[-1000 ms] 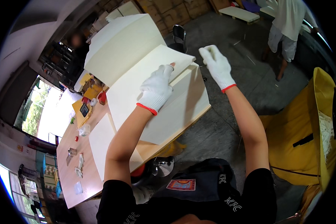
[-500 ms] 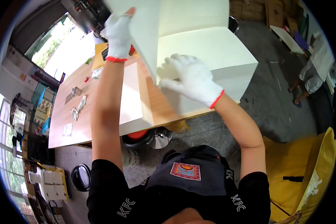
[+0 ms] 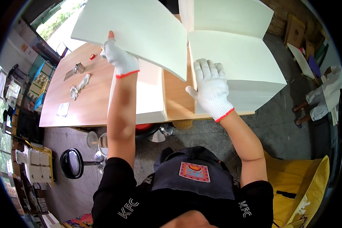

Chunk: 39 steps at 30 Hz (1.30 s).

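My left hand point(image 3: 119, 57), in a white knit glove with a red cuff and a bare thumb tip, grips the near edge of a large white paper sheet point(image 3: 140, 26). The thumb lies on top; the fingers are partly hidden underneath. The sheet, possibly several together, tilts above a lower white paper stack point(image 3: 150, 91). Gloved the same way, my right hand point(image 3: 212, 87) rests flat, fingers extended and thumb out, at the near left part of a taller white paper stack point(image 3: 239, 57). More white sheets point(image 3: 231, 17) rise upright behind that stack.
The wooden table point(image 3: 91, 87) also bears a crumpled glove point(image 3: 79, 86), a metal piece point(image 3: 79, 68) and a small clear packet point(image 3: 63, 109). A round stool point(image 3: 72, 163) stands below on the left, a yellow cloth bin point(image 3: 304, 178) on the right. Another person point(image 3: 319, 98) is at the far right.
My left hand has brought the sheet down and leftward from a near-upright position to a tilt over the lower stack. My right hand has flattened onto the taller stack.
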### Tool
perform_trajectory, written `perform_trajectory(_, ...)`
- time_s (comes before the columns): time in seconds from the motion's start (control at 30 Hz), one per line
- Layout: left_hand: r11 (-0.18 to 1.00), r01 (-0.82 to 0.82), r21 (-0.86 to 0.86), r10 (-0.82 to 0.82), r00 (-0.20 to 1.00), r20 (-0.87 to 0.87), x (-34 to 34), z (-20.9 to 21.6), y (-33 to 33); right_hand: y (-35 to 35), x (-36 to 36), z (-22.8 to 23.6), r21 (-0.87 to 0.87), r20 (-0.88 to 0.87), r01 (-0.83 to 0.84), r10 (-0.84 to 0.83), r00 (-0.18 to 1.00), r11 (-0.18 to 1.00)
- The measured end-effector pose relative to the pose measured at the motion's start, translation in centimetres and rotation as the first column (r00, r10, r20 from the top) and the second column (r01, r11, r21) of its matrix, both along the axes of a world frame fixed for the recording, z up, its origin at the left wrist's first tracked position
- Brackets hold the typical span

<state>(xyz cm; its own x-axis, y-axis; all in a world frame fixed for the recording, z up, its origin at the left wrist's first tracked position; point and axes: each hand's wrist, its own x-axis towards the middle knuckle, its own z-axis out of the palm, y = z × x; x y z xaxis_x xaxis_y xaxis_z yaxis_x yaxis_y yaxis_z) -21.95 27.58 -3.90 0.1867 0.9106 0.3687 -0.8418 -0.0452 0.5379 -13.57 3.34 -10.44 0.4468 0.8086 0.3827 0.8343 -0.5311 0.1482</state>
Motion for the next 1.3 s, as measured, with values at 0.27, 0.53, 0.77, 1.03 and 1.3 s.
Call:
perform_trajectory(0.27,0.982,-0.005,-0.189,0.012,0.999,0.034,-2.3,1.2,-2.1,3.4,-3.1,7.0,0.363,0.024,-0.369,0.387,0.922,0.856)
perform_trajectory(0.53,0.749,0.261,0.609,0.026,0.907,-0.420,-7.2,2.2,-1.2,9.0,-2.8,4.9,0.881,-0.295,-0.161,0.784,0.547,0.444)
perform_trajectory(0.77,0.917,0.167,0.363,0.337,0.164,-0.927,-20.7,-3.6,11.6,14.3,-2.3,-0.7,0.814,-0.476,0.313,0.871,-0.123,0.489)
perform_trajectory(1.03,0.970,0.170,0.174,0.145,0.173,-0.974,-22.0,-13.9,13.1,18.6,-2.0,-9.3,0.539,-0.829,0.278,0.559,0.007,0.795)
perform_trajectory(1.3,0.877,0.425,0.226,0.374,-0.307,-0.875,-25.8,-15.2,9.3,12.8,-2.7,-6.3,-0.077,-0.624,-0.178,0.092,0.776,0.981)
